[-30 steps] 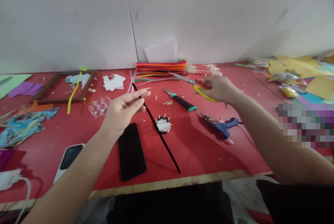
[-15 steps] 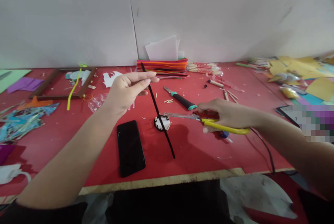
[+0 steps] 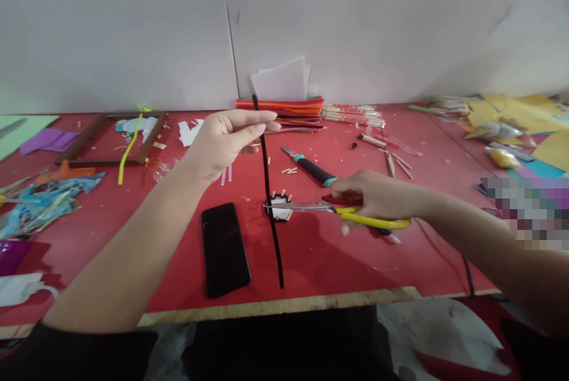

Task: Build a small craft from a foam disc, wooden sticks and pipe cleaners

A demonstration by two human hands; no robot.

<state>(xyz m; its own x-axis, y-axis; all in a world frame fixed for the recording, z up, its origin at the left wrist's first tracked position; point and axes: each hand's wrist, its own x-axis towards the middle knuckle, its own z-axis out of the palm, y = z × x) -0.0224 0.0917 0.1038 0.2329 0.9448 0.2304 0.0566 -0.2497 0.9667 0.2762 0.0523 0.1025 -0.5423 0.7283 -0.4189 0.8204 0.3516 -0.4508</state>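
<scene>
My left hand (image 3: 224, 141) pinches a long black pipe cleaner (image 3: 272, 218) near its top and holds it almost upright over the red table (image 3: 338, 256). My right hand (image 3: 377, 194) grips yellow-and-red scissors (image 3: 338, 210); their blades point left and meet the pipe cleaner about halfway down. Behind the blades a small white disc with stubby sticks (image 3: 280, 206) lies on the table.
A black phone (image 3: 224, 247) lies by the front edge. A knife with a black handle (image 3: 311, 167), a stack of coloured pipe cleaners (image 3: 284, 109), loose wooden sticks (image 3: 393, 159), a wooden frame (image 3: 109, 135) and paper scraps (image 3: 40, 203) lie around. Coloured paper sheets (image 3: 528, 126) crowd the right side.
My right hand lifted the scissors from the back of the table and brought their blades to the pipe cleaner. My left hand raised the pipe cleaner and turned it nearly upright.
</scene>
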